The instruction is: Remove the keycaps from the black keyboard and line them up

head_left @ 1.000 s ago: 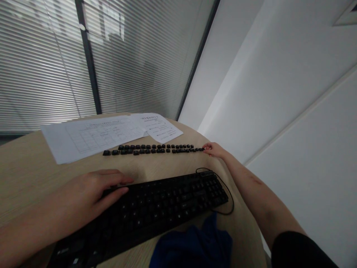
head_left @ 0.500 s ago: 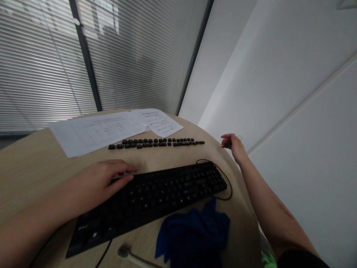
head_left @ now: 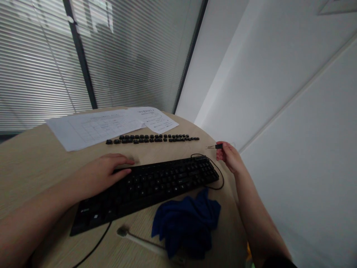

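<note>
The black keyboard [head_left: 167, 182] lies on the table [head_left: 30, 173], the left hand [head_left: 107, 169] across its far edge (whether gripping, I cannot tell). The right hand [head_left: 228, 154], at the end of the keycaps [head_left: 158, 140] a second ago, now grasps a wire-pronged tool [head_left: 219, 146] apart from them. Print on the papers [head_left: 103, 126] is unreadable.

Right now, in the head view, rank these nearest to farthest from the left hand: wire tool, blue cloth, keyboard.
1. Keyboard: touching the left hand.
2. Blue cloth: near side, to its right.
3. Wire tool: far right, in the right hand.
</note>
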Available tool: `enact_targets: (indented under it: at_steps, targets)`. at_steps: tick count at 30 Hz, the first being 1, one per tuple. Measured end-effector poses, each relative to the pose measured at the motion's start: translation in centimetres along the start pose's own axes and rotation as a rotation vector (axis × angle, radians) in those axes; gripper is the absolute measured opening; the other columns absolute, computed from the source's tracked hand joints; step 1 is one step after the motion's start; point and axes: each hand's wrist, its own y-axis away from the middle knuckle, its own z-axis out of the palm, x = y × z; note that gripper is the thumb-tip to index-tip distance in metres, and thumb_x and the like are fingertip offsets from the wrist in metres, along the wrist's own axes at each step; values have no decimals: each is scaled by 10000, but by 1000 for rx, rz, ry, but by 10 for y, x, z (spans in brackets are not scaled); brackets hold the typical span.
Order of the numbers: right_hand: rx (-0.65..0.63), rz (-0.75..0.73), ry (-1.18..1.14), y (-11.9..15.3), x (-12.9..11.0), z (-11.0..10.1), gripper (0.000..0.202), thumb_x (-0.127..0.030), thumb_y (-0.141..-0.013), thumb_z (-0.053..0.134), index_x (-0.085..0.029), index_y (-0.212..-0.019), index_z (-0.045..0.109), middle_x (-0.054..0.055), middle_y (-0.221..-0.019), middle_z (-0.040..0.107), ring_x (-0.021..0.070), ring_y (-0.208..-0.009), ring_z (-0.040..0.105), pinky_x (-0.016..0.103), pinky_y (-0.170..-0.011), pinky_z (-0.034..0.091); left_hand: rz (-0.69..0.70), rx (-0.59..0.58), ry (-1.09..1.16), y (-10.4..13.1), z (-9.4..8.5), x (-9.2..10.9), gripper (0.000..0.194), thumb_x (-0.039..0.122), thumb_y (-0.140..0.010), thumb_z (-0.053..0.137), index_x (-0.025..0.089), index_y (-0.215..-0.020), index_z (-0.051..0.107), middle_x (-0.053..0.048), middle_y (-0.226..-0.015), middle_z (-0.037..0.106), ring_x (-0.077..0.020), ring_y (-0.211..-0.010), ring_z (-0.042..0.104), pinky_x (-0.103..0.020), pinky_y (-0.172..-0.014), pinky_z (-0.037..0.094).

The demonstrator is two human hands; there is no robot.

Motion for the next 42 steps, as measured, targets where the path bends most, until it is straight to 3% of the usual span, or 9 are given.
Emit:
enact_targets:
  at_steps: [3, 7, 20, 27, 33, 42]
  targets:
    - [51, -81, 114, -1, 11, 0, 563, -783, -919, 462, -239, -977, 592, -60, -570, 446, 145, -477, 493, 277, -474, 489, -18, -15, 7, -1, 2, 1, 499, 432, -992, 452, 164, -1298, 741, -152, -1345, 735, -301, -1224, 675, -497, -1115, 476]
    - [129, -106, 239, -1, 25, 2, 588, -815, -940, 400, -251, -912, 561, -79, -506, 400, 149, -434, 476, 281, -490, 509, -64, -50, 44, -2, 5, 0, 504, 434, -993, 450, 164, -1316, 727, -146, -1360, 733, -305, -1226, 686, -509, -1113, 478]
    - [55, -52, 480, -6, 42, 4, 611, -814, -961, 329, -256, -1017, 571, -21, -530, 558, 224, -538, 670, 314, -557, 549, -84, -69, 102, -4, 6, -3, 514, 464, -950, 453, 189, -1262, 755, -130, -1325, 757, -319, -1198, 713, -534, -1084, 501]
    - [67, 57, 317, -8, 36, 9, 479, -732, -976, 372, -270, -951, 494, -70, -486, 450, 205, -453, 609, 316, -491, 538, -80, -63, 104, -4, 9, -8, 484, 461, -950, 476, 217, -1257, 760, -110, -1306, 768, -310, -1177, 718, -511, -1063, 511]
    - [98, 96, 240, -10, 31, 13, 402, -678, -967, 454, -282, -902, 466, -85, -491, 381, 173, -410, 499, 356, -513, 599, -82, -49, 104, -5, 12, -10, 492, 468, -949, 472, 209, -1252, 759, -120, -1279, 775, -321, -1161, 720, -528, -1056, 505]
    - [42, 129, 303, -16, 29, 10, 374, -634, -987, 403, -276, -919, 487, -80, -445, 383, 197, -408, 534, 360, -508, 599, -88, -56, 90, -5, 12, -10, 495, 470, -948, 452, 218, -1248, 754, -113, -1276, 778, -307, -1146, 721, -507, -1048, 507]
